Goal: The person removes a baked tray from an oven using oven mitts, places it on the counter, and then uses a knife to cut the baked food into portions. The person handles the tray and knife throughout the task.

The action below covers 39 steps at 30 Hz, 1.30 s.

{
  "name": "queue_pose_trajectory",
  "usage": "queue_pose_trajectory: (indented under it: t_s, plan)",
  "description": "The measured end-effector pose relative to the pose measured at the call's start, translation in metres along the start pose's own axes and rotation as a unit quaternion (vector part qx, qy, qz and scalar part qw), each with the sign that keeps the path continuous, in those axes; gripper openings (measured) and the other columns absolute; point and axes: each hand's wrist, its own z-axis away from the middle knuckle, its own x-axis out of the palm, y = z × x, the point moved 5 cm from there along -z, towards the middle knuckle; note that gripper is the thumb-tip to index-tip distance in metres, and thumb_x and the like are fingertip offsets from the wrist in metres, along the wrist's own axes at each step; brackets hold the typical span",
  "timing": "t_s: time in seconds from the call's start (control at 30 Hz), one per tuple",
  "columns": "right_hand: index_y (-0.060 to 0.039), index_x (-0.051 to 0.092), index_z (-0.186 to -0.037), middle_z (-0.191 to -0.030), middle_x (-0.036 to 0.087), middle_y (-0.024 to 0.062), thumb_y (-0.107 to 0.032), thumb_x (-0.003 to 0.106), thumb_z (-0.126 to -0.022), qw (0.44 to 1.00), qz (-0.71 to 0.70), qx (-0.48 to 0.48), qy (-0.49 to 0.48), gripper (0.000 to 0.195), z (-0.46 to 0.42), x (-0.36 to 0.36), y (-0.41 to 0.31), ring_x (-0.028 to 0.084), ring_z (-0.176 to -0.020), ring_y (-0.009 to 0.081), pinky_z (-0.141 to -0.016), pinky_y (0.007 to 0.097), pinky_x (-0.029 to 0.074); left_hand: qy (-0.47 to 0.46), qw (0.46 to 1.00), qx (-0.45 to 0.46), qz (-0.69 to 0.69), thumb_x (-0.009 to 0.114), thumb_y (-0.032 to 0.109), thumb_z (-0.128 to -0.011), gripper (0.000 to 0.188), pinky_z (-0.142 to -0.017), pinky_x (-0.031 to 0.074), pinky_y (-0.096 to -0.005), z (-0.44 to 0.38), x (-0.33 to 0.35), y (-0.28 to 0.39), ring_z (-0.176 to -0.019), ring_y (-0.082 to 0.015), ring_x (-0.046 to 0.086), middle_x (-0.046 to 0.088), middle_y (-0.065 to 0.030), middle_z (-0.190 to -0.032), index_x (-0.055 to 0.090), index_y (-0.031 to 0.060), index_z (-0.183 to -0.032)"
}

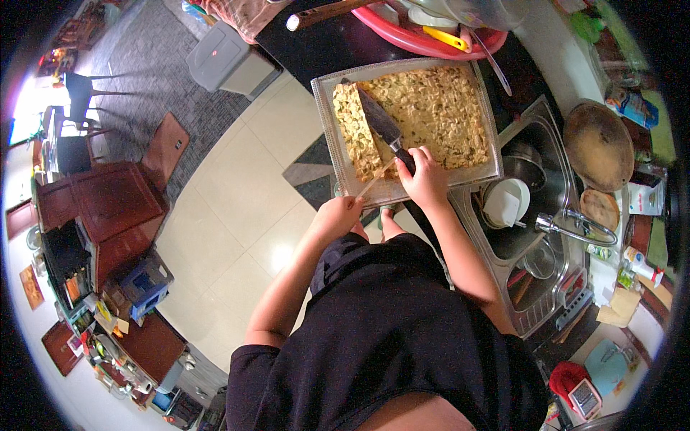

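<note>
A wide tray (pixel 412 193) with a perforated rim holds a flat baked slab topped with nuts or seeds (pixel 431 116). A narrow strip (pixel 357 129) lies at the slab's left side, parted from it. My right hand (pixel 426 178) grips the dark handle of a cake server (pixel 380 118), whose broad dark blade rests between strip and slab. My left hand (pixel 339 213), at the tray's near left edge, holds one end of a thin, pale, flat stick or strip (pixel 375 179). Its other end reaches towards my right hand; whether it touches there is unclear.
A red basin (pixel 372 27) with dishes and a yellow-handled tool stands beyond the tray. To the right is a steel sink (pixel 474 242) with bowls and a curved faucet (pixel 577 229). Round boards (pixel 598 145) lean behind it. A grey bin (pixel 218 56) stands at the upper left.
</note>
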Motion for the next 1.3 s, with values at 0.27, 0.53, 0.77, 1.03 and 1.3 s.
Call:
queue_pose_trajectory:
  t_s: [0.27, 0.53, 0.77, 1.03, 1.3]
  plan:
    - [-0.0052, 0.059, -0.096, -0.091, 0.06, 0.0128, -0.031, 0.066, -0.085, 1.0, -0.016, -0.019, 0.01, 0.029, -0.003, -0.007, -0.004, 0.064, -0.075, 0.0371, -0.062, 0.047, 0.051, -0.003, 1.0, -0.009, 0.009, 0.046, 0.04, -0.094, 0.044, -0.083, 0.05, -0.0476, 0.002, -0.002, 0.002, -0.093, -0.041, 0.064, 0.067, -0.024, -0.091, 0.069, 0.0025, -0.095]
    - [-0.006, 0.059, -0.094, -0.089, 0.059, 0.0118, -0.025, 0.07, -0.082, 0.998, -0.031, -0.034, -0.042, 0.025, 0.005, -0.043, 0.006, 0.063, -0.076, 0.036, -0.062, 0.044, 0.051, -0.001, 1.0, -0.005, 0.006, 0.046, 0.04, -0.095, 0.044, -0.083, 0.05, -0.0477, 0.005, -0.004, 0.003, -0.093, -0.0412, 0.064, 0.066, -0.0245, -0.092, 0.069, 0.0026, -0.096]
    - [-0.006, 0.061, -0.095, -0.088, 0.061, 0.0104, -0.027, 0.071, -0.081, 0.995, -0.004, -0.053, -0.08, 0.027, 0.029, -0.055, 0.019, 0.064, -0.077, 0.0347, -0.064, 0.0425, 0.053, -0.003, 1.0, -0.015, 0.025, 0.045, 0.041, -0.097, 0.046, -0.082, 0.05, -0.0429, -0.007, 0.009, -0.016, -0.091, -0.0343, 0.067, 0.068, -0.0224, -0.094, 0.068, 0.0014, -0.105]
    - [-0.0063, 0.06, -0.093, -0.088, 0.06, 0.0111, -0.029, 0.069, -0.082, 0.997, -0.029, -0.037, -0.058, 0.027, 0.034, -0.034, 0.011, 0.064, -0.075, 0.0345, -0.063, 0.0444, 0.052, 0.113, 0.97, 0.073, 0.203, 0.049, 0.032, -0.1, 0.032, -0.047, 0.031, -0.0224, 0.004, -0.033, -0.015, -0.053, -0.0036, 0.038, 0.045, 0.0076, -0.063, 0.067, 0.0053, -0.102]
    - [-0.0085, 0.061, -0.094, -0.09, 0.059, 0.0096, -0.029, 0.069, -0.082, 0.998, 0.006, -0.016, -0.067, 0.025, 0.032, -0.045, 0.008, 0.065, -0.073, 0.0356, -0.062, 0.0454, 0.053, 0.154, 0.952, 0.065, 0.255, 0.052, 0.036, -0.099, 0.031, -0.04, 0.022, -0.0222, -0.003, -0.062, -0.02, -0.046, -0.0018, 0.03, 0.037, 0.0096, -0.058, 0.061, 0.007, -0.102]
